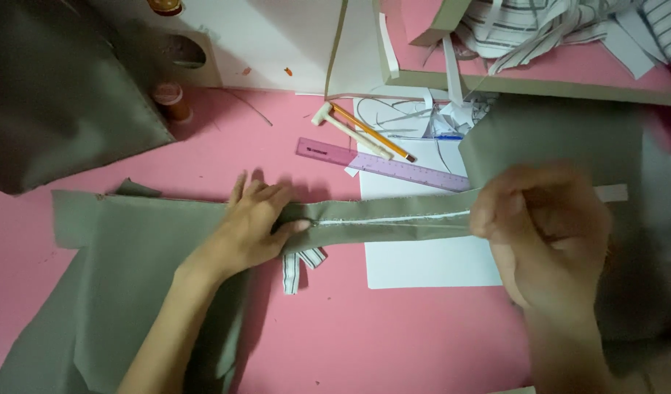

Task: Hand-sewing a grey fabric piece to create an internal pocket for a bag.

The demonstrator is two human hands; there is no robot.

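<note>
Olive fabric strip [379,222] is being stretched across the pink tabletop [365,335]: pinched by the right hand [543,233] at three o'clock, pressed flat under the spread-fingered left hand [251,226]. A purple ruler [383,164] is lying at twelve o'clock.

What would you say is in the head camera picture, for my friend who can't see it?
Two hands stretch a strip of olive-green fabric across a pink table: the left hand presses it flat, and the right hand pinches and pulls its other end. Behind lie a purple ruler, an orange pencil and white paper.
</note>
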